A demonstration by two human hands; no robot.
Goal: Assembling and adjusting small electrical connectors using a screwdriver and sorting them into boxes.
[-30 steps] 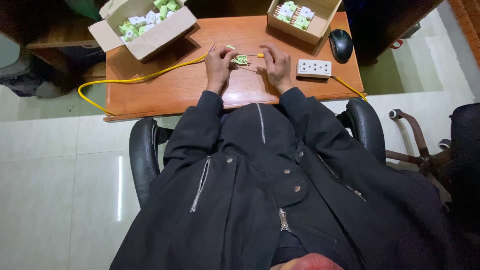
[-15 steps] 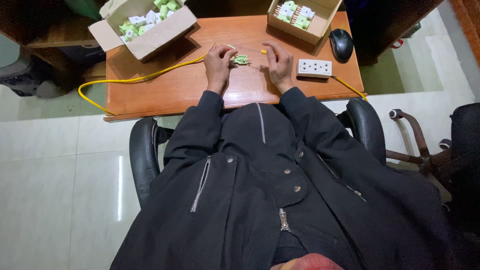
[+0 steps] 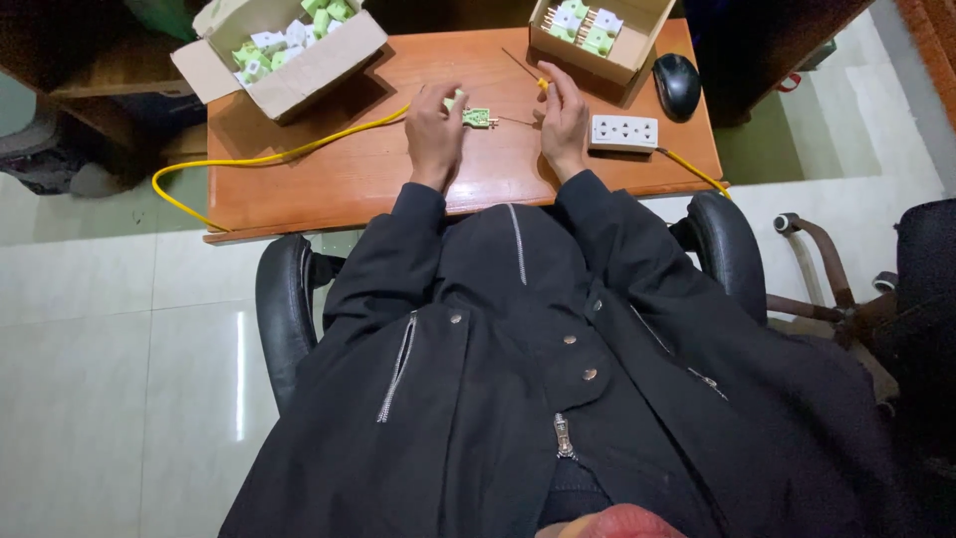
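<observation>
My left hand (image 3: 435, 128) rests on the wooden desk (image 3: 329, 179) and holds a small green connector (image 3: 478, 118) with metal pins at the end of a yellow cable (image 3: 299, 151). My right hand (image 3: 564, 118) is a short way to the right and grips a thin screwdriver (image 3: 525, 70) with a yellow handle, its shaft slanting up and to the left. The screwdriver tip is apart from the connector. Black jacket sleeves cover both arms.
An open cardboard box (image 3: 284, 48) of green and white connectors stands at the back left, and a second box (image 3: 597, 35) at the back right. A black mouse (image 3: 677, 85) and a white power strip (image 3: 624, 132) lie right of my right hand. Chair armrests (image 3: 284, 309) flank me.
My right hand has let go of the connector, moved right and lifted the yellow-handled screwdriver. My left hand still holds the green connector in the same spot.
</observation>
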